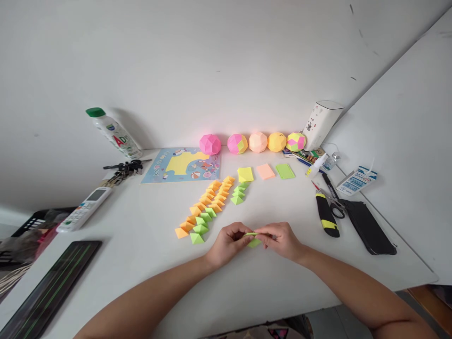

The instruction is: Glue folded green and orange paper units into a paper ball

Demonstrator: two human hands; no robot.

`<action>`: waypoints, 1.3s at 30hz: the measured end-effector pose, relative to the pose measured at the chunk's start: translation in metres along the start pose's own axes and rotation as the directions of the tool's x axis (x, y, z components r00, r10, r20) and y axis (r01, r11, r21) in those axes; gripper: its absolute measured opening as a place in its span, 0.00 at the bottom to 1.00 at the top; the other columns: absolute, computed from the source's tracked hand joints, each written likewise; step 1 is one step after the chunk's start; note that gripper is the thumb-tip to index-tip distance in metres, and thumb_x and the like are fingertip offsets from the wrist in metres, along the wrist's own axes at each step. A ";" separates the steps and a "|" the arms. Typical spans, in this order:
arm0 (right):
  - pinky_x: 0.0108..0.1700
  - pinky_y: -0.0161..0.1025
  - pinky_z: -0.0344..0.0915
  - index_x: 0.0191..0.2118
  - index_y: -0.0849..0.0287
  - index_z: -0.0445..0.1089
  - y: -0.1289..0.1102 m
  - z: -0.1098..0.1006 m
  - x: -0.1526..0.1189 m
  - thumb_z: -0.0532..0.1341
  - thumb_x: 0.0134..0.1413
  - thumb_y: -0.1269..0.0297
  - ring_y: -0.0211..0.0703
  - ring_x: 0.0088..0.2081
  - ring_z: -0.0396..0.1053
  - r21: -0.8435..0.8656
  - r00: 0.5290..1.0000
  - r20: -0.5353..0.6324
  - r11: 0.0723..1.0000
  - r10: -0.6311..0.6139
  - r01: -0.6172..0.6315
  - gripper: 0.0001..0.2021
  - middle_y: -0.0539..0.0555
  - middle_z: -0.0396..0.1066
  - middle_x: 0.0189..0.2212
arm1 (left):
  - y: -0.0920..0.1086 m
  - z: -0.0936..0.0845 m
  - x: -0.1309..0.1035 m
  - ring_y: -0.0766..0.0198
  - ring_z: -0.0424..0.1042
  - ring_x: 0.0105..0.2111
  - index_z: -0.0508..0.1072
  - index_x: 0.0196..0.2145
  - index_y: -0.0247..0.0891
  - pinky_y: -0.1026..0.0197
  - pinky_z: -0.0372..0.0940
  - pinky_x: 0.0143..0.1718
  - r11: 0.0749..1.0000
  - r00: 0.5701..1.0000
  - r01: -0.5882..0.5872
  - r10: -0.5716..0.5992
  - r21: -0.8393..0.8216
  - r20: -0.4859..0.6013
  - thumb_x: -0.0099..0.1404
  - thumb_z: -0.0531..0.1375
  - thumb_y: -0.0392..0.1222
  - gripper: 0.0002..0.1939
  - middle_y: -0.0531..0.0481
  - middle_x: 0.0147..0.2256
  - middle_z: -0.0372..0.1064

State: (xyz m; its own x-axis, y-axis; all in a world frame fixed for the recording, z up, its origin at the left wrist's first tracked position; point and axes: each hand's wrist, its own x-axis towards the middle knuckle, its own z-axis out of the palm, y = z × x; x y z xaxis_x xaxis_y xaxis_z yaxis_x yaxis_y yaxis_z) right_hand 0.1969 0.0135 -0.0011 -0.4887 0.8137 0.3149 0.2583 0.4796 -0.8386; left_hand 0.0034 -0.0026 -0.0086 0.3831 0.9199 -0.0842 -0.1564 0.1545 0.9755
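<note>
A small green sheet of paper (pixel 253 242) is pinched between my two hands near the front middle of the white table. Thumb and fingers of my left hand (pixel 230 240) close on its left side; those of my right hand (pixel 278 239) grip the right. My fingers cover part of the sheet, so its folds are hard to make out. Just beyond my left hand lie rows of folded orange paper pieces (pixel 205 200) and folded green paper pieces (pixel 200 229). Farther back are a yellow pad (pixel 246 174), a peach pad (pixel 265 171) and a green pad (pixel 285 171) of paper.
Several faceted paper balls (pixel 258 142) line the wall, beside a blue picture sheet (pixel 151 172). At right lie a utility knife (pixel 326 214), scissors (pixel 337 207), a black pouch (pixel 369 228) and a glue bottle (pixel 317 165). A remote (pixel 84 209), phone (pixel 51 287) and white bottle (pixel 118 136) are left.
</note>
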 end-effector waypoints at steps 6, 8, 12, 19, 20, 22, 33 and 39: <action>0.20 0.30 0.67 0.34 0.61 0.76 -0.001 -0.001 0.000 0.60 0.55 0.65 0.35 0.17 0.68 0.027 0.998 0.020 0.998 0.053 -0.054 0.08 0.52 0.72 0.20 | 0.000 -0.001 0.001 0.70 0.64 0.26 0.71 0.29 0.33 0.65 0.59 0.28 0.996 0.999 -0.034 0.036 0.083 -0.023 0.59 0.62 0.45 0.11 0.52 0.26 0.66; 0.20 0.30 0.66 0.34 0.61 0.76 -0.001 -0.001 0.000 0.60 0.55 0.65 0.35 0.17 0.68 0.042 0.996 0.032 0.995 0.084 -0.086 0.08 0.51 0.70 0.19 | 0.000 -0.001 0.001 0.70 0.63 0.26 0.71 0.28 0.33 0.65 0.58 0.28 0.994 0.999 -0.039 0.042 0.104 -0.025 0.59 0.61 0.45 0.11 0.52 0.26 0.65; 0.20 0.30 0.64 0.32 0.62 0.75 -0.003 -0.001 0.000 0.59 0.56 0.65 0.35 0.17 0.67 0.069 0.986 0.072 0.986 0.148 -0.153 0.08 0.50 0.68 0.18 | 0.000 -0.001 0.001 0.69 0.64 0.26 0.71 0.28 0.33 0.64 0.59 0.29 0.991 0.999 -0.035 0.039 0.131 -0.023 0.59 0.61 0.46 0.11 0.52 0.26 0.65; 0.19 0.29 0.59 0.30 0.62 0.74 -0.007 -0.004 0.003 0.59 0.55 0.65 0.33 0.16 0.64 0.086 0.973 0.115 0.974 0.201 -0.211 0.09 0.49 0.66 0.15 | 0.001 -0.001 0.000 0.68 0.64 0.26 0.71 0.27 0.33 0.63 0.59 0.29 0.983 0.999 -0.044 0.049 0.176 -0.023 0.59 0.60 0.45 0.11 0.51 0.26 0.64; 0.19 0.29 0.59 0.30 0.62 0.74 -0.008 -0.004 0.003 0.59 0.55 0.65 0.33 0.16 0.64 0.092 0.972 0.117 0.972 0.205 -0.216 0.09 0.49 0.66 0.15 | 0.001 -0.001 0.000 0.68 0.64 0.26 0.71 0.27 0.33 0.63 0.59 0.29 0.984 0.999 -0.045 0.049 0.175 -0.020 0.59 0.60 0.45 0.11 0.51 0.26 0.64; 0.19 0.29 0.60 0.30 0.62 0.74 -0.008 -0.004 0.003 0.59 0.55 0.65 0.33 0.16 0.63 0.101 0.968 0.123 0.968 0.218 -0.231 0.09 0.48 0.65 0.15 | 0.002 -0.001 0.001 0.69 0.63 0.26 0.71 0.26 0.33 0.63 0.58 0.29 0.984 0.999 -0.043 0.046 0.172 -0.013 0.59 0.61 0.45 0.11 0.51 0.26 0.64; 0.20 0.30 0.61 0.30 0.62 0.75 -0.008 -0.003 0.002 0.60 0.55 0.64 0.33 0.17 0.63 0.146 0.951 0.141 0.945 0.274 -0.294 0.09 0.48 0.65 0.15 | 0.002 -0.004 0.001 0.69 0.64 0.26 0.73 0.26 0.34 0.63 0.58 0.29 0.992 0.999 -0.052 0.051 0.112 0.009 0.58 0.62 0.43 0.09 0.51 0.26 0.64; 0.20 0.29 0.61 0.30 0.62 0.74 -0.009 -0.003 0.002 0.60 0.54 0.64 0.33 0.17 0.64 0.167 0.946 0.151 0.935 0.288 -0.312 0.09 0.48 0.65 0.16 | 0.005 -0.003 -0.001 0.69 0.62 0.26 0.71 0.25 0.34 0.63 0.57 0.28 0.987 0.998 -0.064 0.062 0.144 0.017 0.60 0.60 0.44 0.11 0.52 0.26 0.62</action>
State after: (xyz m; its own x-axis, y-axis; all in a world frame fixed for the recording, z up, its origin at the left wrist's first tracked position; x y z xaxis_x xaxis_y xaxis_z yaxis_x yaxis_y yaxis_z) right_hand 0.1958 0.0115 0.0085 -0.5134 0.8581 -0.0111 0.2546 0.1399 -0.9569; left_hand -0.0007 -0.0017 -0.0038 0.3880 0.9215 -0.0198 -0.0477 0.0416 0.9980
